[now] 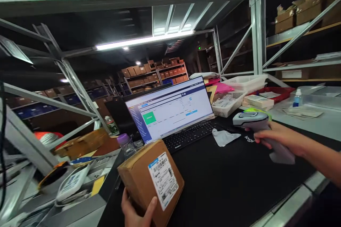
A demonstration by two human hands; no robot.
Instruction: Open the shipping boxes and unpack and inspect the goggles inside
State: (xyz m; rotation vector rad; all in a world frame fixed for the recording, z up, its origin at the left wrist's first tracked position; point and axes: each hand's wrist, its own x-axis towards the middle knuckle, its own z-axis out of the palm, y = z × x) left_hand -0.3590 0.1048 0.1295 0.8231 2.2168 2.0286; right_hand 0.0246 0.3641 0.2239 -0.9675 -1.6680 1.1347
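Observation:
A brown cardboard box point(138, 181) with a white printed shipping label point(163, 179) stands tilted at the front of the black desk mat. My left hand point(137, 212) grips its lower near side, thumb on the face beside the label. On the right, my right hand point(271, 138) is wrapped round the handle of a grey and white barcode scanner point(252, 118), its head pointing left over the mat. Behind the box, a monitor point(170, 110) shows a page with a green square. A black keyboard point(186, 137) lies below the screen.
A crumpled whitish wrapper point(225, 137) lies on the mat point(213, 184). Left of the monitor is a purple-capped jar point(126, 145); a grey tray point(87, 209) holds packets. White baskets point(229, 104) and a spray bottle point(297, 98) stand at right. Metal rack posts point(257, 35) frame the desk.

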